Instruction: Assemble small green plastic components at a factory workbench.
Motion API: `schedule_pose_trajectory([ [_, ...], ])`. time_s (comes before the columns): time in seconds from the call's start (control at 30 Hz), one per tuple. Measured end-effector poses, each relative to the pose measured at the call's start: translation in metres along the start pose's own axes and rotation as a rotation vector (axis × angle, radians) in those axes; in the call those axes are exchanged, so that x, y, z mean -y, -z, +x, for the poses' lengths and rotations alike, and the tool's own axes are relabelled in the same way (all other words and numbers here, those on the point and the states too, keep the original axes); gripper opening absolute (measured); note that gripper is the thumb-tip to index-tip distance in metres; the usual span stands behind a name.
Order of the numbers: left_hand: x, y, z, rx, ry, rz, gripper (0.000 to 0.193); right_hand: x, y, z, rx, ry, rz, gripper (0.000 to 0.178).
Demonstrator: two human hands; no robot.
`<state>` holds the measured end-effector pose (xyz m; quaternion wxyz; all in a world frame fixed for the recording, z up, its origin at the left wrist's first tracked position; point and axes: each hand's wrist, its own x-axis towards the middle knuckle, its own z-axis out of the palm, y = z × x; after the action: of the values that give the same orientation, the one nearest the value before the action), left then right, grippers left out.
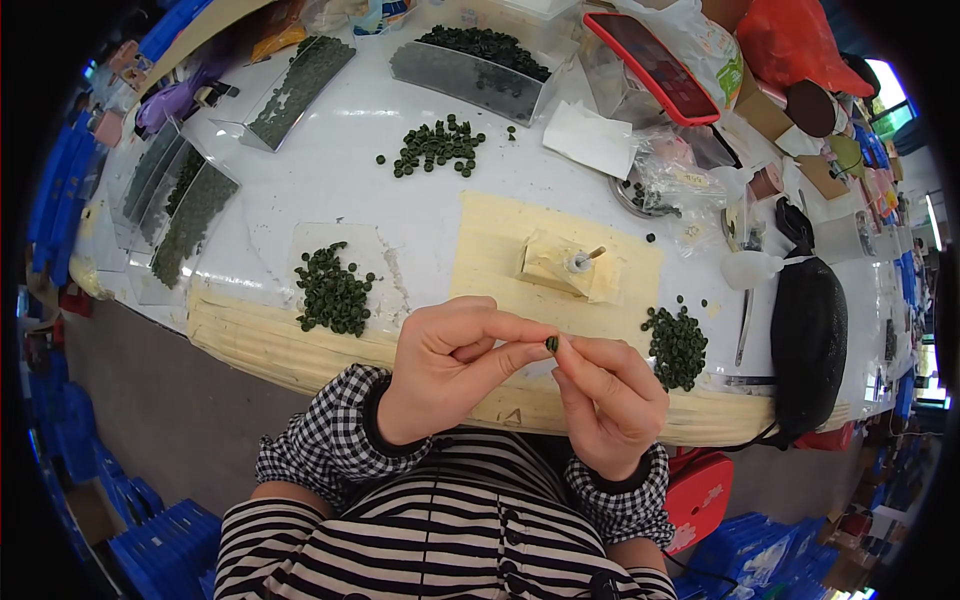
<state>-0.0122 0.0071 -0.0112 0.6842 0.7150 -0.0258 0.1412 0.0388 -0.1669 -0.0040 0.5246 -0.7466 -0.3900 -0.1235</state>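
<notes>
Both hands meet just above the near edge of the worktop (330, 190), raised toward the eyes, likely so the tiny part can be checked closely. Left hand (445, 365) and right hand (605, 395) each close thumb and forefinger on the same bead (551, 344), a grip pinched from both sides that keeps so small a piece from slipping. That bead is dark green, round and flat-looking, barely showing between the fingertips. Piles of like beads lie within easy reach: one pile (333, 290) to the left, another (676, 345) to the right, a third (437, 147) farther back. A small block with a peg (570, 265) sits on a yellow mat (500, 240) straight ahead.
</notes>
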Motion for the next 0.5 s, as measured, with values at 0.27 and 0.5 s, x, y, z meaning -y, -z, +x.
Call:
schedule_pose_trajectory([
  [0.27,-0.0005,0.0005,0.0001,0.004,0.018,-0.016,0.019,0.0000,-0.0009,0.0002,0.001,0.017,-0.025,0.028],
  [0.5,-0.0002,0.0005,-0.0007,0.010,0.030,-0.023,0.019,-0.0015,-0.0001,0.0007,0.022,0.030,-0.025,0.028],
])
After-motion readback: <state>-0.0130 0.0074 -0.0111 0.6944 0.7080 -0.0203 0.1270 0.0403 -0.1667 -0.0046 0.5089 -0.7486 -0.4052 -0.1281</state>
